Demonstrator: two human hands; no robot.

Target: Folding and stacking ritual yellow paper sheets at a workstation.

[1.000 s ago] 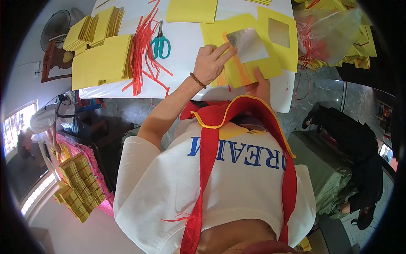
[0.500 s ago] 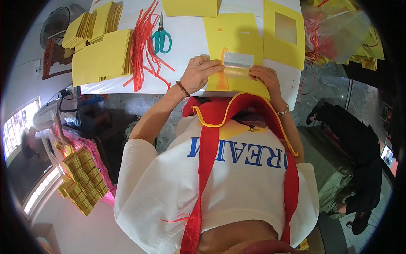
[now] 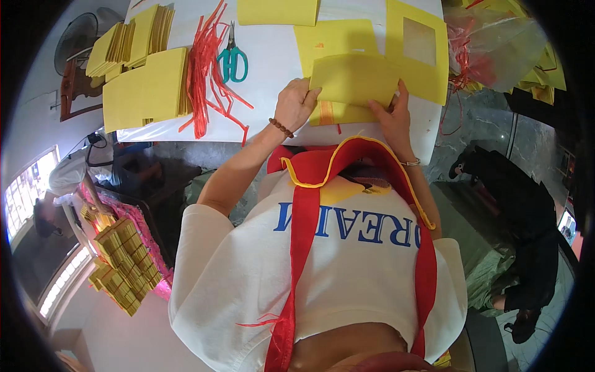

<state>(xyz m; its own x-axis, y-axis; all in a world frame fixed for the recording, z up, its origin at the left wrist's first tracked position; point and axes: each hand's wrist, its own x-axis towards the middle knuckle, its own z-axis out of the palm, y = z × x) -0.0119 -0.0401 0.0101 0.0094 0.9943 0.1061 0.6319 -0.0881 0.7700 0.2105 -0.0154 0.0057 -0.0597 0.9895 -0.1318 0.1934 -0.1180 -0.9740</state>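
A piece of yellow paper (image 3: pixel 353 77) bows upward between my hands, over another yellow sheet (image 3: pixel 334 37) lying on the table. My left hand (image 3: pixel 296 104) pinches its left edge, thumb and fingers together. At its lower right corner, my right hand (image 3: pixel 393 121) grips the paper with the thumb in front and fingers at the side edge. Part of an orange strip (image 3: pixel 326 113) shows below the lifted paper. Whether the lifted piece is joined to the sheet beneath cannot be made out.
Left of my hands lie green-handled scissors (image 3: pixel 233 62), a bunch of red ribbon strips (image 3: pixel 204 74) and stacked yellow paper pieces (image 3: pixel 145 87). At right are a yellow sheet with a pale rectangle (image 3: pixel 396 18) and a clear plastic bag (image 3: pixel 489 46). A person in black (image 3: pixel 514 204) is farther right.
The yellow paper has come up off the table and now hides the silvery rectangle seen before. My right hand has shifted from the rectangle's corner to the paper's right edge.
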